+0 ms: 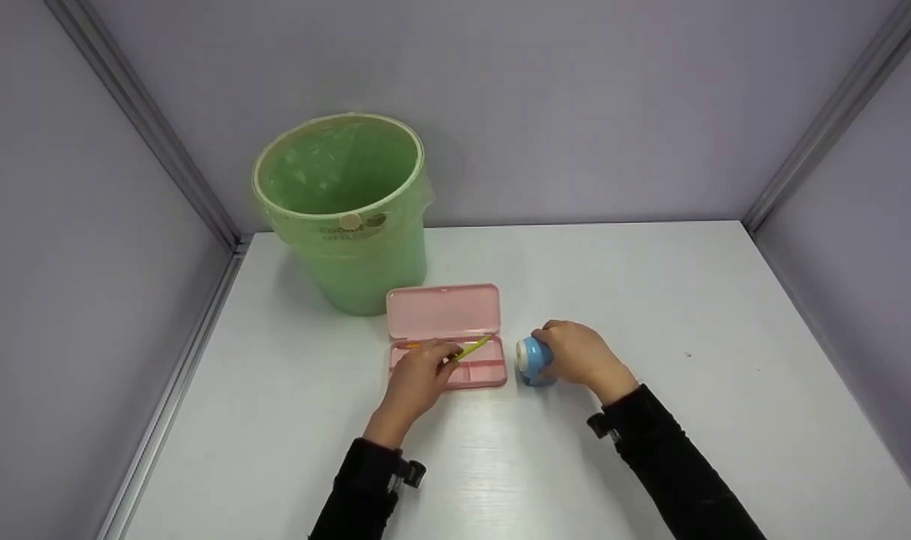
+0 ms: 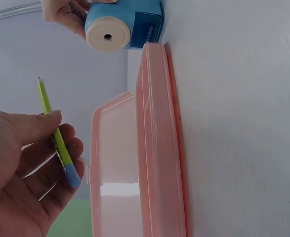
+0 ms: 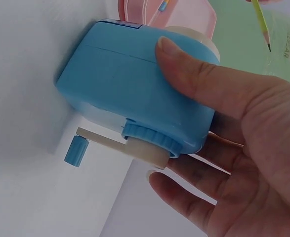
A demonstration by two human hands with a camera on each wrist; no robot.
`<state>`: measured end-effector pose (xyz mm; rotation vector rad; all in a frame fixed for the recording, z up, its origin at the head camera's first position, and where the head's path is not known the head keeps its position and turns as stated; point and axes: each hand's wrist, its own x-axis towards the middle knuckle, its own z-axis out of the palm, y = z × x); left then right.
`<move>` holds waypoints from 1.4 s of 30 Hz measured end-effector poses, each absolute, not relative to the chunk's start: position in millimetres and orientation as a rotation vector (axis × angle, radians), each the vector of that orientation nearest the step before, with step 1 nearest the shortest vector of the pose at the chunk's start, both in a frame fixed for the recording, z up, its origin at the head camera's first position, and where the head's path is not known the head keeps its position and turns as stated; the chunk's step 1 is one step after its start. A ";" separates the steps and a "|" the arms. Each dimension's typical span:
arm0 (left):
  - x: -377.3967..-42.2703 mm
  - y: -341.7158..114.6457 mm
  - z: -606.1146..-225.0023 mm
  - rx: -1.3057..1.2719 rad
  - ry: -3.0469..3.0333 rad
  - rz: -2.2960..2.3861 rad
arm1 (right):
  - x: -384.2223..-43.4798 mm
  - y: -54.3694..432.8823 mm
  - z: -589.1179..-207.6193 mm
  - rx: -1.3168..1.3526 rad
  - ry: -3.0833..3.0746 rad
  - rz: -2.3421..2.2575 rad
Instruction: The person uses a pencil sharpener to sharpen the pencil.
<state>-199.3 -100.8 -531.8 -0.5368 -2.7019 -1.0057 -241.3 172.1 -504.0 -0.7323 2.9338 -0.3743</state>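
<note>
My left hand (image 1: 419,379) pinches a yellow-green pencil (image 2: 52,129) between thumb and fingers, above the open pink pencil case (image 1: 488,373). The pencil has a sharpened tip and a blue end; its tip points toward the sharpener. My right hand (image 1: 581,356) grips a blue crank pencil sharpener (image 3: 130,81) just right of the case, thumb on one side and fingers on the other. The sharpener's round cream front, with a dark hole, shows in the left wrist view. Its crank handle (image 3: 77,150) sticks out at the back. The pencil tip is apart from the hole.
A green lined bin (image 1: 365,255) stands behind the case at the back left. An orange-yellow pencil (image 1: 413,346) lies in the case, partly hidden by the left hand. Grey walls enclose the white table (image 1: 688,420) at the back and sides.
</note>
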 end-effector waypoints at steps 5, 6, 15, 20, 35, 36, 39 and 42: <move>-197.6 -93.7 -534.6 -0.585 -2.718 -0.913 | -240.4 172.2 -504.5 -0.743 2.937 -0.366; -197.7 -92.4 -534.9 -0.594 -2.717 -0.903 | -240.2 172.5 -504.6 -0.751 2.939 -0.368; -203.3 -80.2 -541.3 -0.677 -2.718 -0.782 | -240.0 174.1 -506.0 -0.766 2.943 -0.381; -207.6 -73.0 -544.6 -0.671 -2.798 -0.717 | -239.6 174.6 -507.3 -0.741 2.933 -0.397; -208.5 -72.5 -552.1 -0.744 -2.775 -0.697 | -239.2 174.3 -507.3 -0.729 2.918 -0.410; -208.6 -72.0 -552.6 -0.754 -2.759 -0.688 | -239.0 174.4 -506.6 -0.731 2.917 -0.407; -210.2 -68.5 -554.1 -0.763 -2.728 -0.671 | -238.9 174.7 -505.2 -0.725 2.915 -0.401; -212.8 -62.8 -554.7 -0.750 -2.726 -0.663 | -238.8 175.2 -505.5 -0.725 2.909 -0.400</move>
